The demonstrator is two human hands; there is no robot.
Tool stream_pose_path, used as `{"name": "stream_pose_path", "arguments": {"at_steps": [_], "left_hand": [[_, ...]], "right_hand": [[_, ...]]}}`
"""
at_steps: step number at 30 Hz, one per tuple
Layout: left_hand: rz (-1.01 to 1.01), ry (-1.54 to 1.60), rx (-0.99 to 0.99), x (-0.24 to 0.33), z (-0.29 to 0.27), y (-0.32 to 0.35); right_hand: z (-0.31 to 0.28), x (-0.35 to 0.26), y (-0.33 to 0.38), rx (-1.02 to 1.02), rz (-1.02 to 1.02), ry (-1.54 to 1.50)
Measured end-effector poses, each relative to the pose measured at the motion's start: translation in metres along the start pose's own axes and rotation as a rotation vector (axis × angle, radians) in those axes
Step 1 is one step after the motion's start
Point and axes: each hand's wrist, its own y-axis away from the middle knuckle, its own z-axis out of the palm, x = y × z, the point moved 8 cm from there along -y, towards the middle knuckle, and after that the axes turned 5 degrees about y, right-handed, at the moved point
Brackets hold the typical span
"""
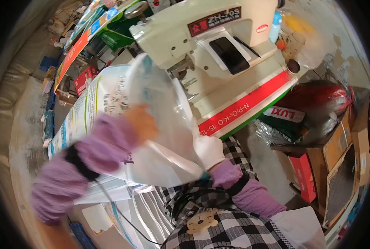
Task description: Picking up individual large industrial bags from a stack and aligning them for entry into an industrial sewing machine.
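A large white printed plastic bag [95, 97] lies across my lap to the left, its wide mouth gaping beside the sewing machine. My left hand [143, 124], ungloved and blurred by motion, is over the bag's mouth; its fingers are too smeared to read. My right hand [207, 147], in a white glove, pinches the bag's rim on the right side. The cream industrial sewing machine [164, 43] stands just beyond, its needle area next to the bag's upper rim.
A black phone [229, 55] and a pen [247, 46] rest on the machine's bed, which has a red strip [247, 101] along its front. Folded white bags [145, 211] are stacked below left. Cardboard boxes [338, 139] stand at right. A black cord [124, 220] hangs from my left sleeve.
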Motion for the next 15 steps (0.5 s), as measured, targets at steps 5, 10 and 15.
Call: {"name": "stream_pose_path", "arguments": {"at_steps": [5, 10, 15], "left_hand": [[-0.325, 0.377, -0.375, 0.053, 0.006, 0.027], [-0.183, 0.398, -0.237, 0.137, 0.002, -0.072], [-0.825, 0.778, 0.907, -0.08, -0.094, 0.109]], "right_hand": [[0.014, -0.009, -0.106, 0.156, -0.077, 0.123], [0.058, -0.031, -0.173, -0.119, 0.054, 0.104], [-0.009, 0.001, -0.077, 0.789, -0.28, 0.044]]}}
